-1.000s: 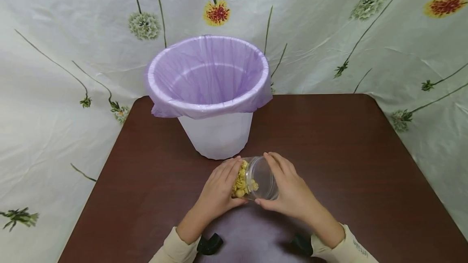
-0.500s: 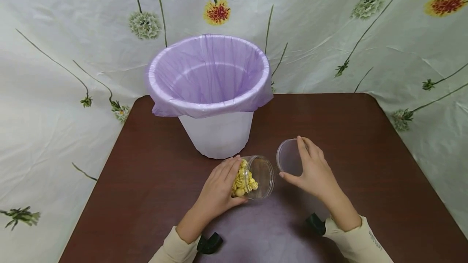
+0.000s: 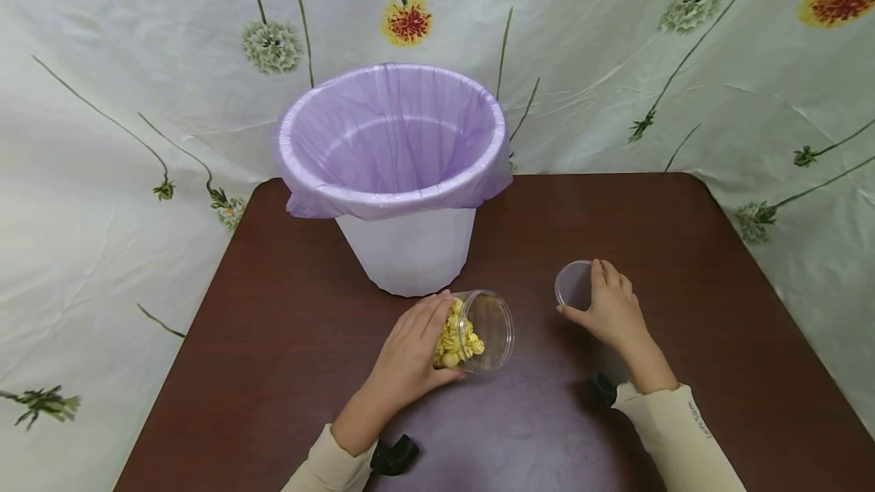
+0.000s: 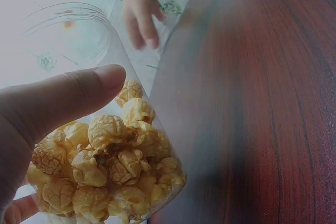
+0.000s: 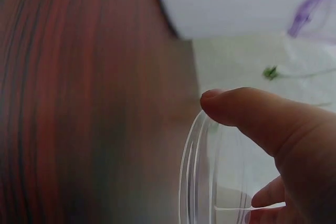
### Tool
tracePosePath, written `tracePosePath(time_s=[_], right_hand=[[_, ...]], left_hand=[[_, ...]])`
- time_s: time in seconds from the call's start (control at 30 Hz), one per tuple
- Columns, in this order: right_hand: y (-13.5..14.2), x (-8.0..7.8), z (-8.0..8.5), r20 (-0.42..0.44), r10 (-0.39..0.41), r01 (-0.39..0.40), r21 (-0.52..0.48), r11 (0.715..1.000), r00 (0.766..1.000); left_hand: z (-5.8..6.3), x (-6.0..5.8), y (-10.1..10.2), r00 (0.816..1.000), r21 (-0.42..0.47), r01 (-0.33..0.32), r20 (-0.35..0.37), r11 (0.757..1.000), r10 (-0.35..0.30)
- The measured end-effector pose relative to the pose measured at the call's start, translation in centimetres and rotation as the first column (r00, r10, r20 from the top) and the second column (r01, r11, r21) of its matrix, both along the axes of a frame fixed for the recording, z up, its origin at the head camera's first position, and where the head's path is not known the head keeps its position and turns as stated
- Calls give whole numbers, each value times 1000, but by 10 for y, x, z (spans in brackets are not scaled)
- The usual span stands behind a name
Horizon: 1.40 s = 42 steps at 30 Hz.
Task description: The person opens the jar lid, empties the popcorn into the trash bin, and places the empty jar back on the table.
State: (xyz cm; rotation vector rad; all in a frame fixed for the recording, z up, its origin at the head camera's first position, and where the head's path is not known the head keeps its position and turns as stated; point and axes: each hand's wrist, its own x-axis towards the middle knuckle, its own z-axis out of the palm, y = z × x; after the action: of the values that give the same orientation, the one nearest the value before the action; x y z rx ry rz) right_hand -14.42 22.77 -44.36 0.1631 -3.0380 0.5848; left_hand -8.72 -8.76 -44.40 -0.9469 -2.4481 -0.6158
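My left hand grips a clear plastic jar that leans over with its uncovered mouth toward the right. Yellow popcorn fills the lower part of the jar, and the thumb lies across the jar's wall in the left wrist view. Off to the right, my right hand holds a clear round lid by its edge, apart from the jar. In the right wrist view the thumb presses the rim of the lid, with other fingers on its far side.
A white bin lined with a purple bag stands behind the jar on the dark brown table. A pale cloth with printed flowers hangs behind the table. Black wrist mounts show below the cuffs.
The right hand has lifted the lid off the jar and carried it to the right. The left hand and jar stay in about the same place.
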Motion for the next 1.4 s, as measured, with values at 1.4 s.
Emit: tracePosePath(time_s=[1.4], right_hand=[[-14, -17, 40, -72, 33, -52, -288, 956, 997]], left_hand=[[-1, 3, 0, 1000, -5, -20, 18, 1000, 20]])
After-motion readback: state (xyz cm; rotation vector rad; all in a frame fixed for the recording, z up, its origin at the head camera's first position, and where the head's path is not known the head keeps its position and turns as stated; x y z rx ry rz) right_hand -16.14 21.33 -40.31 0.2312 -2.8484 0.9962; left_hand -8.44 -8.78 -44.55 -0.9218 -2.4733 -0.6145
